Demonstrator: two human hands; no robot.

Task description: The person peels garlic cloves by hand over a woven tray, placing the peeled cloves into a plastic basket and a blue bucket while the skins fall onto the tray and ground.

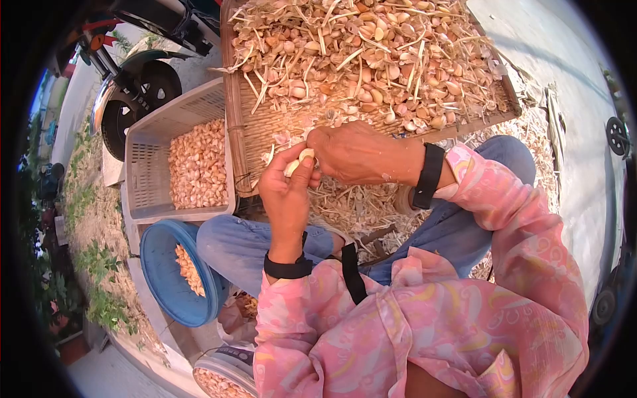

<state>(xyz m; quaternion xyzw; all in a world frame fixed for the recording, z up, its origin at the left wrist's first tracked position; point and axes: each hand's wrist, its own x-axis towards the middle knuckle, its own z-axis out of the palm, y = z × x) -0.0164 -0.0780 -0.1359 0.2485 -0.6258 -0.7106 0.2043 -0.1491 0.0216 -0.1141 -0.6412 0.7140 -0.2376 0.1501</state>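
My left hand [286,192] is closed around a pale garlic clove [298,162], held between the thumb and fingers. Touching it from the right is my right hand [352,152], its fingers curled at the clove; what they pinch is hidden. Both hands are over the near edge of a woven tray [292,119]. On that tray lies a heap of garlic cloves [371,66] mixed with dry stalks and skins.
Left of the tray stands a white plastic crate [146,166] holding cloves. Below it is a blue basin [166,278] with some cloves, then a round tub [232,368]. A wheeled vehicle [156,86] stands at upper left. Skins and stalks litter the ground.
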